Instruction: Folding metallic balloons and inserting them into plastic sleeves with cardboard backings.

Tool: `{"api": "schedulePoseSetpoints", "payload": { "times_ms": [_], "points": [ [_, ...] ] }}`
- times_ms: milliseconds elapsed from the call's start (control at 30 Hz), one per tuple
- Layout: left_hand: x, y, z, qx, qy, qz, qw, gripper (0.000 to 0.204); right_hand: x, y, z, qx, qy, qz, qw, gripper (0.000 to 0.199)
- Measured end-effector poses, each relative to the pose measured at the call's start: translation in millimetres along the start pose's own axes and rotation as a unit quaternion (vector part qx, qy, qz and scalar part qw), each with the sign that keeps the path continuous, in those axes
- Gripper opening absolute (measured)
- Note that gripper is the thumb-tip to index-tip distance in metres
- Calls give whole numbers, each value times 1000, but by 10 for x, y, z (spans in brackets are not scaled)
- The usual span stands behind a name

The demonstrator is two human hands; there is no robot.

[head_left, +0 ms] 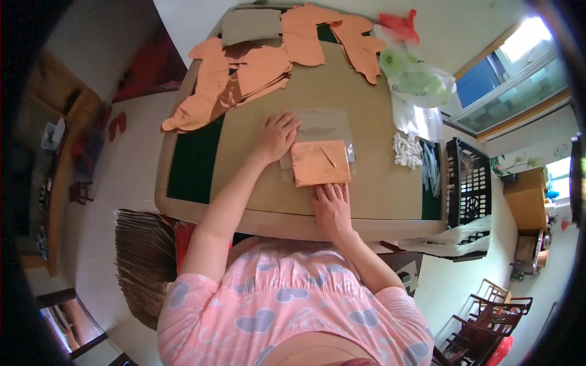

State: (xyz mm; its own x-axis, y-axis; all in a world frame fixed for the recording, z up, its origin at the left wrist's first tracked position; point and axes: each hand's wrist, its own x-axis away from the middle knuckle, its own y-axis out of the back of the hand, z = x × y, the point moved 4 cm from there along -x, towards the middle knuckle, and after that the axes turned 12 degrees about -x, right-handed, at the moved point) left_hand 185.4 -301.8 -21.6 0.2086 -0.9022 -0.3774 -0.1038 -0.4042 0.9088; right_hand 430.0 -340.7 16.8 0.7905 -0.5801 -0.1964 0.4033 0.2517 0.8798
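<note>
A copper-coloured foil piece, folded into a neat square (314, 168), lies in front of me with a narrow strip or tail on its top. It looks like a flat, uninflated foil balloon. Partly beneath it is a clear plastic bag (323, 120) with small print. My left hand (279, 135) rests flat beside the folded foil's upper left corner, fingers stretched over the bag's left edge. My right hand (332, 206) lies palm down at the foil's near edge, fingers extended; the fingertips touch that edge, and whether they reach under it is hard to tell.
Along the table's far side lie flat copper foil shapes (262, 72) and a grey stack (251, 25). To the right are white pieces (406, 150), clear tubes (430, 171), plastic bags (418, 79) and a black basket (467, 183). A thick brown stack (141, 262) stands near left.
</note>
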Motion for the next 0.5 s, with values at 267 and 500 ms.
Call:
{"api": "schedulePoseSetpoints", "payload": {
  "times_ms": [267, 500],
  "points": [
    [98, 597, -247, 86, -6, -146, 986, 25, 105, 662, 77, -177, -11, -17, 984, 22],
    [630, 580, -1147, 56, -205, 42, 976, 66, -313, 583, -736, -48, 11, -115, 992, 33]
  ]
}}
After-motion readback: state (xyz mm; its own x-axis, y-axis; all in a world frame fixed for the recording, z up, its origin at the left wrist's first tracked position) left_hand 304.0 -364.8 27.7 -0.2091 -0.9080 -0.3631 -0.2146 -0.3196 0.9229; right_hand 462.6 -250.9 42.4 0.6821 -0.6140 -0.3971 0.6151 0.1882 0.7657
